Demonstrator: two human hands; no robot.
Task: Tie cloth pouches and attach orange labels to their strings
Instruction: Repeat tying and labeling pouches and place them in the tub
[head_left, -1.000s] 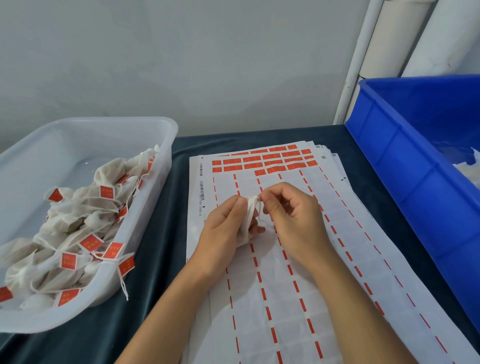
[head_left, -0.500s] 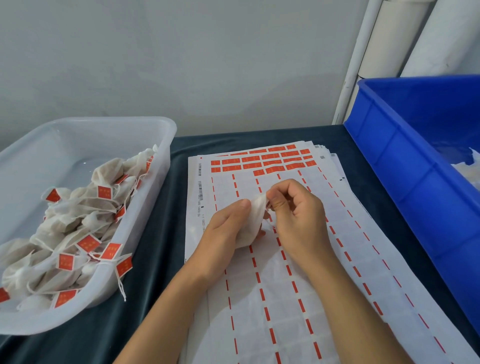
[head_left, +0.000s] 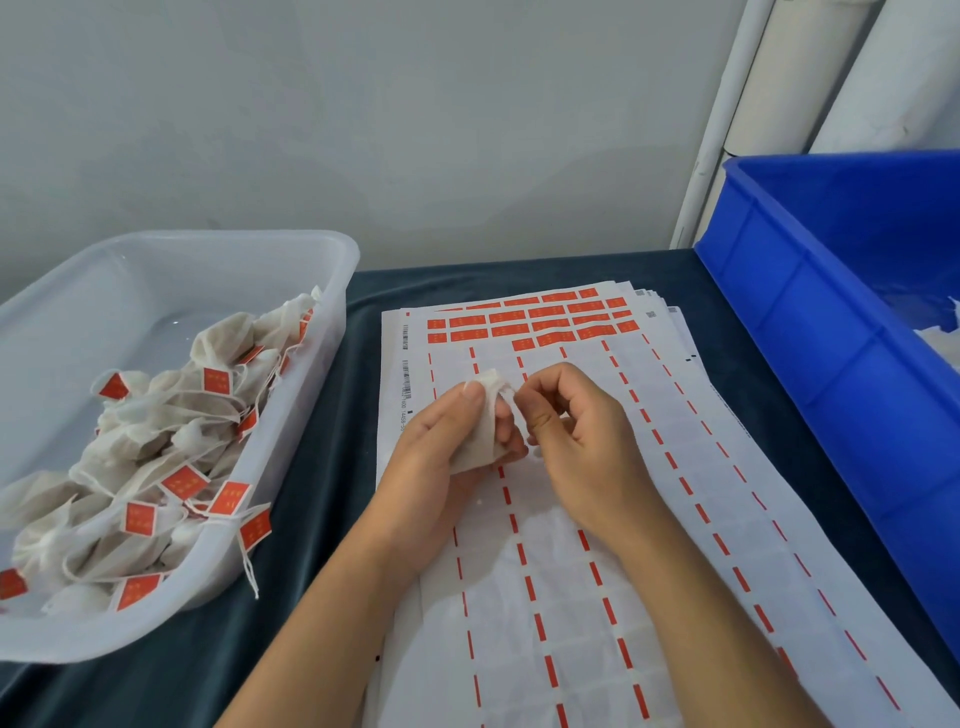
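- Our left hand (head_left: 441, 447): curled around a white pouch (head_left: 483, 421).
- Our right hand (head_left: 576, 431): fingers pinched together at the pouch's top.
- Beneath both: label sheets (head_left: 571, 571).

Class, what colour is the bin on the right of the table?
Blue bin, seen best in the head view.

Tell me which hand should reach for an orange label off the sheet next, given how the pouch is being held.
Probably the right hand. The left hand grips the cloth pouch, while the right only pinches at its top and sits nearer the remaining orange labels on the label sheet.
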